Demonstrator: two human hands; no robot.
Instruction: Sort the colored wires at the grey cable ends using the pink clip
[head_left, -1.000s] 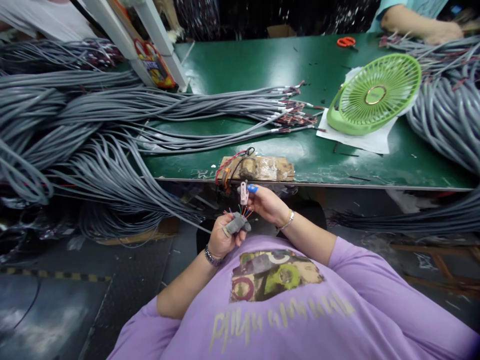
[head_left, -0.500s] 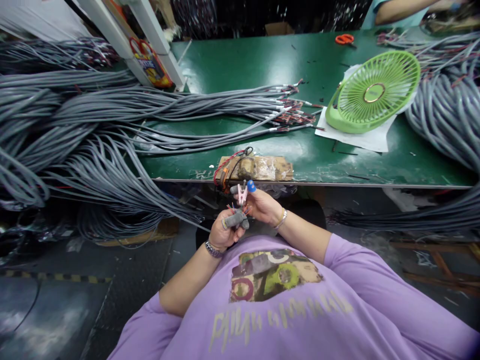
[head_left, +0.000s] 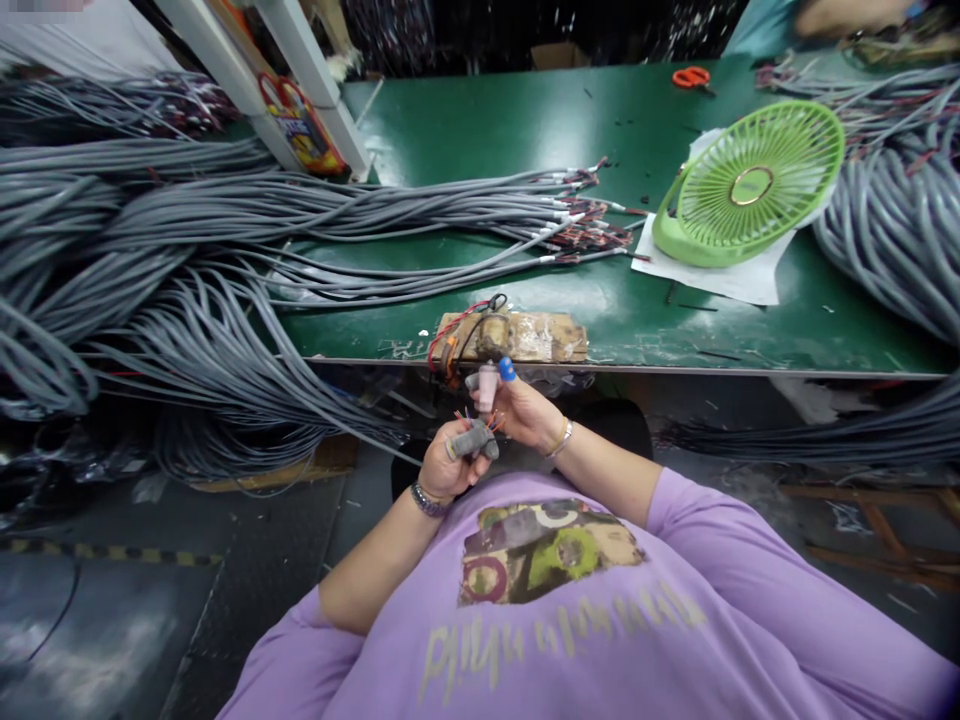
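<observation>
My left hand [head_left: 448, 465], with grey coverings on its fingertips, is closed around the end of a grey cable [head_left: 379, 443] just past the bench's front edge. Thin coloured wires [head_left: 491, 422] fan out above those fingers. My right hand [head_left: 531, 415] pinches a small pink clip [head_left: 487, 388] close above the wires. Blue covers its thumb, and a grey covering shows on another finger. Whether the clip touches a wire is too small to tell. Beyond the hands, a worn wooden block [head_left: 551, 337] with red and black leads lies at the bench edge.
Grey cable bundles [head_left: 360, 205] spread over the left of the green bench [head_left: 480, 120]; another coil [head_left: 896, 220] lies at right. A green fan [head_left: 750, 185] stands on white paper. Orange-handled scissors [head_left: 691, 78] lie at the back. A co-worker's arm [head_left: 851, 15] shows at top right.
The pink clip has turned in my right fingers: its two separate legs showed before, now a single broader side faces up. The co-worker's arm has shifted. My left hand stays nearly still.
</observation>
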